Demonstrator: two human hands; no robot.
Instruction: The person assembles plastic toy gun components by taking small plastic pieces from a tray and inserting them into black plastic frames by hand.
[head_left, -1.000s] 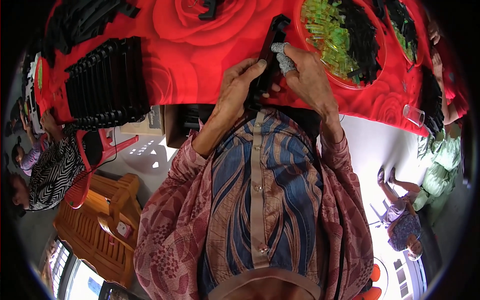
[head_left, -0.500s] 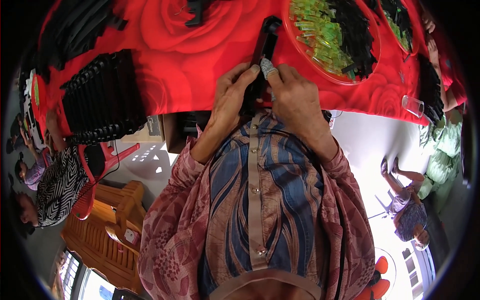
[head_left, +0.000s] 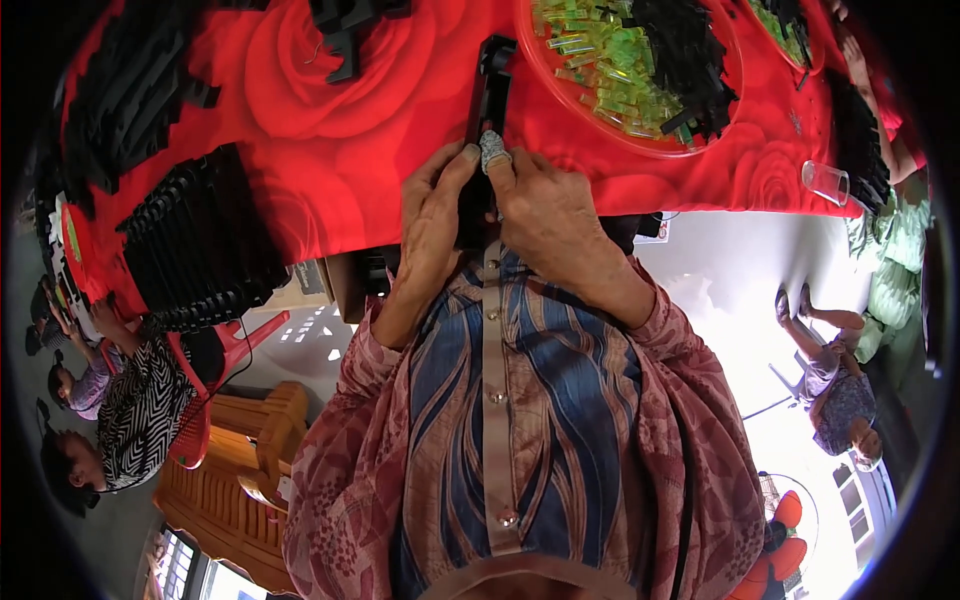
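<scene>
A long black plastic bar (head_left: pixel 494 80) with a hollow channel points away from me over the table's near edge. My left hand (head_left: pixel 430 210) is closed round its left side, thumb lying along the top. On the other side my right hand (head_left: pixel 550 205) grips the same bar, its fingers curled. A grey-white wrap (head_left: pixel 494 153) covers one right-hand digit, which presses down on the channel. Any small part under that digit is hidden. The bar's near end sits close to my shirt front, partly behind my hands.
A red rose-patterned cloth (head_left: pixel 400 150) covers the table. Black bars lie in a neat stack (head_left: pixel 195 240) and a loose pile (head_left: pixel 130 110) at left. Right of my hands, a round clear tray (head_left: pixel 640 149) holds yellow-green tubes and black pieces. A clear cup (head_left: pixel 826 183) lies near the right edge.
My hands and the bar appear slightly further left, and the bar stands straighter. Both hands keep their hold. The whole view has shifted a little.
</scene>
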